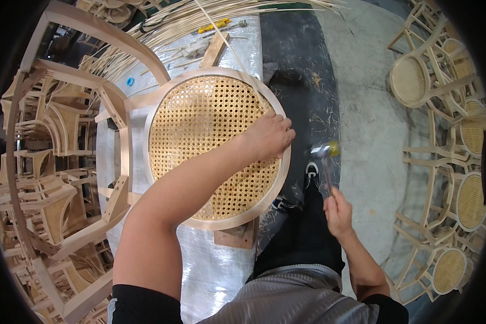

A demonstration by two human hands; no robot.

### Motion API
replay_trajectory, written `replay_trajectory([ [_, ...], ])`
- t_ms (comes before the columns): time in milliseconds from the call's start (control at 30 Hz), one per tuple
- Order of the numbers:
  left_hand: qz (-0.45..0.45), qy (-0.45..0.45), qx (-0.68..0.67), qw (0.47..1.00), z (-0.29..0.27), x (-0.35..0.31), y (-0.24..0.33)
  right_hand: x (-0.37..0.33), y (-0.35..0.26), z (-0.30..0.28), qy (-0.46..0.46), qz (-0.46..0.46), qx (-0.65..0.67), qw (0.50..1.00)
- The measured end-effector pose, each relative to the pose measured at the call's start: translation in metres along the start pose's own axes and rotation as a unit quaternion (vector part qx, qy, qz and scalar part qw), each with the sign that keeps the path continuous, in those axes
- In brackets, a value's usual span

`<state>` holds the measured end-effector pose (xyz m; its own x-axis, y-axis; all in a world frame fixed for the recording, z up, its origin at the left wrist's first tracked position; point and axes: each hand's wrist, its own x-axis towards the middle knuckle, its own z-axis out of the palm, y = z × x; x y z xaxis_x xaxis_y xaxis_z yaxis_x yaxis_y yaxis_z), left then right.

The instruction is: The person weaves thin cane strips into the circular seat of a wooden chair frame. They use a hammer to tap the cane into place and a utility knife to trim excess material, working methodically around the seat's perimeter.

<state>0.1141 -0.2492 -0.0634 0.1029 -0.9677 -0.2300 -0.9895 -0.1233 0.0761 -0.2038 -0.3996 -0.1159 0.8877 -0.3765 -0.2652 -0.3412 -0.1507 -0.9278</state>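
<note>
The round cane seat (pixel 210 146) faces up over the wrapped surface (pixel 202 270), its wooden frame (pixel 126 156) reaching left. The left hand (pixel 270 135) curls its fingers at the right rim, where a pale strip (pixel 235 55) slants away up-left — whether they pinch it is hidden. The right hand (pixel 338 213) grips a blurred hammer (pixel 325 151) — handle pointing away, head crosswise.

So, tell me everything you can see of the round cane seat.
The round cane seat has a woven, straw-coloured panel with rows of small open holes inside a smooth, pale, wooden-looking rim. It faces up, joined at the left to the chair frame, and overhangs the right edge of the film-wrapped table. The left hand touches its right side. A thin pale strip crosses its far edge toward that hand.
</note>
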Motion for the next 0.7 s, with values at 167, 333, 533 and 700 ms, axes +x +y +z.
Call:
replay_trajectory([
  [167, -0.015, -0.037, -0.003, 0.999, 0.002, 0.014, -0.002, -0.035, 0.001, 0.005, -0.076, -0.136, -0.141, 0.978],
  [333, -0.016, -0.058, 0.004, 0.998, 0.002, 0.013, -0.002, -0.025, -0.026, 0.01, -0.048, -0.188, -0.153, 0.969],
  [533, -0.024, -0.094, 0.006, 0.995, -0.009, 0.021, 0.002, -0.011, -0.016, 0.015, -0.079, -0.198, -0.247, 0.945],
  [700, -0.039, -0.122, 0.006, 0.992, -0.008, 0.016, 0.004, -0.018, -0.018, 0.022, -0.01, -0.248, -0.17, 0.954],
])
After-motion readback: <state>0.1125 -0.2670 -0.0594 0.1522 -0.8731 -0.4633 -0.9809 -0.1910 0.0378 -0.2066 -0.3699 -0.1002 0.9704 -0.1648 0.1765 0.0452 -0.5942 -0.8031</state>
